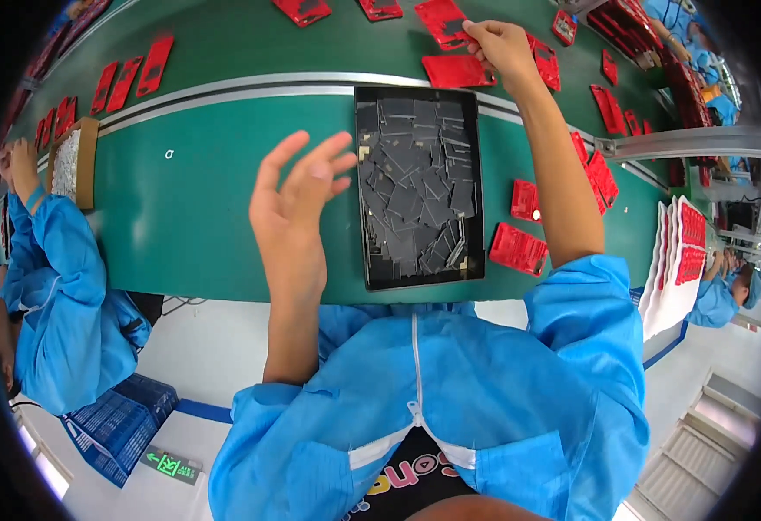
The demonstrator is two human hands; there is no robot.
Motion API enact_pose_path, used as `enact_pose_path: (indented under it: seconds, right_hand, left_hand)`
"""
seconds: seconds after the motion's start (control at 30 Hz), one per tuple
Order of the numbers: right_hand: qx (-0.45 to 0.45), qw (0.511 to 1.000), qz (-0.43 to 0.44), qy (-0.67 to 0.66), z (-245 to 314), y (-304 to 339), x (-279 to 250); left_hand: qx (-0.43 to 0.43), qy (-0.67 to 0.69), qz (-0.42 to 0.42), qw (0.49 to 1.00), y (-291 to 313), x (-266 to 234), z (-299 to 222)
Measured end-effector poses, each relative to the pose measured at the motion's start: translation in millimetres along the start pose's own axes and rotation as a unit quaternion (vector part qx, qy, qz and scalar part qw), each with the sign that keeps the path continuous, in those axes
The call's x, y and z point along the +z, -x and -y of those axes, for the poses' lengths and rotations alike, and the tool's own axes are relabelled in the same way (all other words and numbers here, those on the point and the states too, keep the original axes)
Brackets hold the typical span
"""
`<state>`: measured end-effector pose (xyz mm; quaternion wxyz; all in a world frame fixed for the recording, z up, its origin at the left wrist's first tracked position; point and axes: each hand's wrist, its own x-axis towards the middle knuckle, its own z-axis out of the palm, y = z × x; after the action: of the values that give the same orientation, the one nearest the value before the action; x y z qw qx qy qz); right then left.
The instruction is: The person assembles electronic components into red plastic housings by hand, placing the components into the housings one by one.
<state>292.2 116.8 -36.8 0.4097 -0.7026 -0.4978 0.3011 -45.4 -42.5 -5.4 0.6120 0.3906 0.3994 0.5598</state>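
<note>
My left hand (294, 204) is raised over the green table, just left of a black tray (361, 217). Its fingers are apart and hold nothing. Several thin, dark square pieces (406, 204) lie jumbled in the tray. My right arm stretches past the tray to the far strip, where my right hand (506, 54) is closed in a pinch. Its fingertips meet the edge of a red phone-shaped part (433, 16) with a dark patch on it. Whether they grip that part or a dark piece, I cannot tell. Another red part (459, 71) lies just below that hand.
Loose red parts (518, 249) lie right of the tray; more red parts (155, 65) rest along the far strip. A metal bar (667, 146) juts in at right, near stacked white trays (671, 269). At left, a co-worker's sleeve (68, 247) is beside a cardboard box (88, 165).
</note>
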Motion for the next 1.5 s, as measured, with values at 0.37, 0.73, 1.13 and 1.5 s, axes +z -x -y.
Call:
enact_pose_path:
  seconds: [0.37, 0.73, 1.13, 1.5]
  right_hand:
    - [-0.284, 0.855, 0.195, 0.387, -22.4, 1.2, -32.1]
    - [-0.514, 0.804, 0.218, 0.204, 108.6, 156.4, 16.4]
    - [-0.254, 0.913, 0.076, 0.309, 40.4, 181.5, 58.5]
    - [-0.22, 0.933, 0.116, 0.261, 38.6, 174.8, 57.2]
  left_hand:
    - [-0.005, -0.01, 0.005, 1.0, -6.4, -11.8, 1.0]
    - [-0.083, -0.065, 0.127, 0.986, -18.9, 3.4, 9.3]
    - [-0.047, 0.083, 0.035, 0.995, -2.5, -0.9, -7.5]
    - [-0.038, 0.091, -0.004, 0.995, 1.5, 0.5, -5.5]
